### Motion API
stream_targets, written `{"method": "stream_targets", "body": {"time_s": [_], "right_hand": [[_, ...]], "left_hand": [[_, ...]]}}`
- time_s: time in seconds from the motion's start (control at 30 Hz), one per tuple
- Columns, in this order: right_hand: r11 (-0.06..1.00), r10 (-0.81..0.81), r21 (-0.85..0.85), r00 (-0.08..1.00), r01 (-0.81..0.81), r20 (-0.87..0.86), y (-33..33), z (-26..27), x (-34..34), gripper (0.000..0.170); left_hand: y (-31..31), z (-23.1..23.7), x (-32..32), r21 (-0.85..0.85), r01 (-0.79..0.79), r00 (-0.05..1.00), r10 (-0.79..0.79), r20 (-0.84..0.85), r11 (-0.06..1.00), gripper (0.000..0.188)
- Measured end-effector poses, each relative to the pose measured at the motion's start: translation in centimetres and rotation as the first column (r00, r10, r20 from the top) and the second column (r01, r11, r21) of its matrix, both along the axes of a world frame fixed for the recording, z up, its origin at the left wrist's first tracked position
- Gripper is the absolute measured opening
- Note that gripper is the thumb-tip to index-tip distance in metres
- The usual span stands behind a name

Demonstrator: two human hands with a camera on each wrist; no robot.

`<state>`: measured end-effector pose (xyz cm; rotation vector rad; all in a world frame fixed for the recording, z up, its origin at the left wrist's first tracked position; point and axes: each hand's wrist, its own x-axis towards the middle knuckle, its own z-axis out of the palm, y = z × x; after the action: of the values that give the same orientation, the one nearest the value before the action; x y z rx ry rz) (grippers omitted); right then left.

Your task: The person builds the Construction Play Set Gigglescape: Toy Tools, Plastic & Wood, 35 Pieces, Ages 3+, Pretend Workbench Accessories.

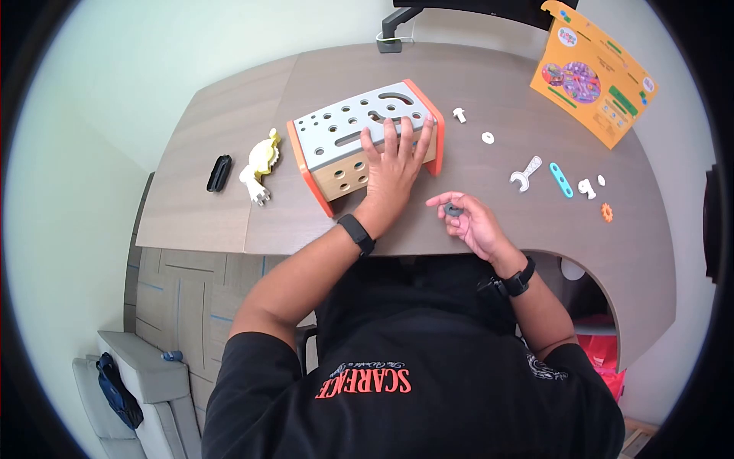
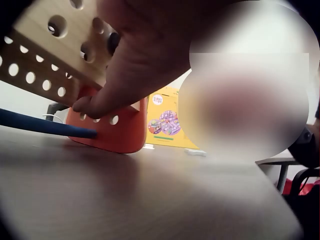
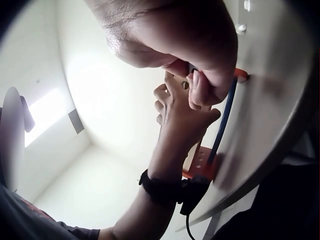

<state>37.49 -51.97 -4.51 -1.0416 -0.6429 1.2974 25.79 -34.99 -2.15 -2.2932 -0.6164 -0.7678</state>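
Note:
A toy workbench [image 1: 352,118] with a grey perforated top, wooden side and orange end panels stands on the table. The left hand [image 1: 394,172] rests on its top and near side, fingers spread and mostly straight. In the left wrist view that hand [image 2: 145,60] lies against the wooden side [image 2: 65,40], close to an orange end panel [image 2: 107,132]. To the right of the workbench, above the table's front edge, the right hand [image 1: 478,226] holds a small grey ring-shaped piece [image 1: 453,209] between thumb and curled fingers. The right wrist view shows this hand [image 3: 185,35] largely hiding the piece.
On the right lie a white bolt [image 1: 459,115], white disc [image 1: 488,138], wrench [image 1: 525,174], turquoise strip [image 1: 561,180] and orange gear [image 1: 606,212]. An orange box [image 1: 592,76] stands behind them. At left are a yellow-and-white toy [image 1: 262,161] and a black tray [image 1: 219,174].

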Motion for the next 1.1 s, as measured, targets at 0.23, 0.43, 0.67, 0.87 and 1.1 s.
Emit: {"method": "stream_targets", "body": {"time_s": [0.23,0.43,0.67,0.87,1.1], "right_hand": [[0.997,0.074,-0.032,0.997,-0.074,-0.001,-0.7,-1.6,0.9,0.035],[0.998,0.059,0.004,0.998,-0.059,0.009,-0.9,-1.4,1.1,0.039],[0.999,0.0,0.048,0.996,0.004,-0.089,-0.2,-3.0,3.0,0.037],[0.991,-0.052,0.122,0.999,0.052,-0.006,-0.8,0.1,2.4,0.034],[0.998,-0.041,0.05,0.967,0.03,0.25,-3.4,4.6,3.0,0.031]], "left_hand": [[1.6,0.5,-0.2,-0.064,0.008,0.999,-0.006,0.035,0.998,0.102],[3.7,4.4,-1.4,-0.268,0.236,0.95,-0.164,0.266,0.934,0.095],[6.0,7.7,-2.0,-0.338,0.555,0.691,-0.195,0.696,0.76,0.097],[7.1,7.0,-1.5,-0.366,0.93,0.351,0.227,0.908,0.028,0.087],[8.5,4.6,-0.9,-0.272,0.957,0.291,0.291,0.911,-0.106,0.078]]}}
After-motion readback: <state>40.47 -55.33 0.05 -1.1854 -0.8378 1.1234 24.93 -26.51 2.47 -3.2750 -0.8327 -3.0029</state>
